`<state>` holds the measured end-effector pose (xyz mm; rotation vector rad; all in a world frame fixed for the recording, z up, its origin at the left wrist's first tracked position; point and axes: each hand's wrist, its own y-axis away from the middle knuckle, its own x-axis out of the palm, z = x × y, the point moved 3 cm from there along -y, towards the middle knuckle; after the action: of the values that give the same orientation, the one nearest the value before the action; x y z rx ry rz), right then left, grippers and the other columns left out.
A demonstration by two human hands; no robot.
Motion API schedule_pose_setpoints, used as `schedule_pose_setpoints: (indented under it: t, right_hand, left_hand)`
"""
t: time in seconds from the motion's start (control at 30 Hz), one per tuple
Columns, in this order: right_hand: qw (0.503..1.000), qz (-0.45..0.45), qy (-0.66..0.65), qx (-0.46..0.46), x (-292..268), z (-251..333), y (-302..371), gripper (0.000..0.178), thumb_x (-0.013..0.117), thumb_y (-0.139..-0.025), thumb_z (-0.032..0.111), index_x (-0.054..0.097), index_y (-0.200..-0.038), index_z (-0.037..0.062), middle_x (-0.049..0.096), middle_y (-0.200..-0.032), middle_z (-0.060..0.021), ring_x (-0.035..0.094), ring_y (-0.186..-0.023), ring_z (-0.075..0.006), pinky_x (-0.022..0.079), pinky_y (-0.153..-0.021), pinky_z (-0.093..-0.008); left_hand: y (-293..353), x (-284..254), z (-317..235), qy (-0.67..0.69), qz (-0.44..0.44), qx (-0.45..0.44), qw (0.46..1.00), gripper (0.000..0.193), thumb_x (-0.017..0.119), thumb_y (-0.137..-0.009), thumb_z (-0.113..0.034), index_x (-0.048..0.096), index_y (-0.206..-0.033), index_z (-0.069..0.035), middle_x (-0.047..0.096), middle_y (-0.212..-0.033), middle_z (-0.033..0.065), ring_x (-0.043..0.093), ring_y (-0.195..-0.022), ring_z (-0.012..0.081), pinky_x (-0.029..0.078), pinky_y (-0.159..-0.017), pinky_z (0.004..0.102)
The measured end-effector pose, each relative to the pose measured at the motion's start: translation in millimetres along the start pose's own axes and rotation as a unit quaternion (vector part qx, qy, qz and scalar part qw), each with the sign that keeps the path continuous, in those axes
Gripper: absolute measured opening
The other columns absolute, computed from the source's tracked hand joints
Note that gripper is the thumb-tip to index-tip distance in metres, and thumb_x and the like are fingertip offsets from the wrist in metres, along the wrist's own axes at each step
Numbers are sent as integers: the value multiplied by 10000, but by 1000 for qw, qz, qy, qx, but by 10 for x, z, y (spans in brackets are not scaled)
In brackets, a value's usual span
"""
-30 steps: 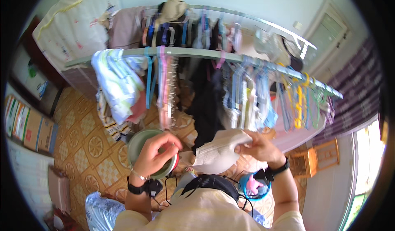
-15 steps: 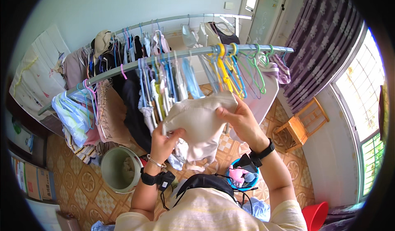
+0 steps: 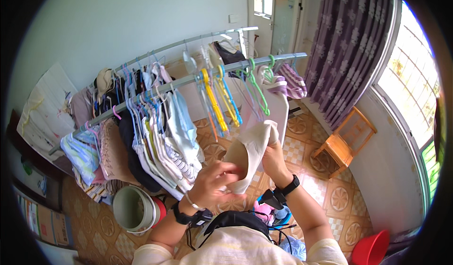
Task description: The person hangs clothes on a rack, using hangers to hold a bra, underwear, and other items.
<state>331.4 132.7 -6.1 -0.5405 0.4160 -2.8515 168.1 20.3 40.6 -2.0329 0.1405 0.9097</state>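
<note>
At centre frame, the left hand (image 3: 214,185) and right hand (image 3: 272,157) hold a cream garment (image 3: 250,152), fingers pinching its fabric, below a clothes rail (image 3: 188,81) crowded with coloured hangers (image 3: 219,102).

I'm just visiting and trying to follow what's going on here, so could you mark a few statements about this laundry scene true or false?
1. Both hands hold a cream garment. True: the left hand and the right hand both grip it.
2. The clothes rail has no hangers on it. False: yellow, blue and green hangers hang from it, along with clothes.
3. A wooden chair stands near the purple curtain. True.
4. The pale green bucket sits on the chair. False: it is on the tiled floor, below the hanging clothes.
5. Both wrists are bare. False: each wears a dark band.
</note>
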Motion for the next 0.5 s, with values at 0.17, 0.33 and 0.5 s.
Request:
schedule_pose_setpoints:
  t: [0.17, 0.33, 0.5]
  right_hand:
    - [985, 161, 25, 57, -591, 34, 52, 462, 563, -904, 33, 418, -1343, 57, 528, -1258, -80, 540, -1100, -178, 456, -947, -328]
    - [976, 212, 1, 55, -926, -92, 277, 430, 487, -954, 107, 387, -1367, 47, 482, -1327, -107, 520, -1156, -195, 441, -977, -348]
    - [971, 147, -34, 183, -1137, -239, 240, 388, 460, -966, 129, 426, -1342, 37, 501, -1318, -108, 533, -1151, -195, 445, -975, -362]
  left_hand:
    - [-52, 56, 513, 185, -105, -183, 960, 412, 633, -862, -430, 614, -1034, -56, 593, -1063, 104, 573, -997, 225, 435, -889, 329]
    - [45, 631, 1021, 445, 92, -359, 815, 521, 410, -980, -457, 526, -1217, -8, 571, -1174, 45, 507, -1111, 133, 340, -1008, 282]
    - [45, 911, 825, 472, 191, -372, 776, 405, 551, -924, -149, 478, -1313, -63, 542, -1223, 13, 489, -1134, 103, 381, -960, 261]
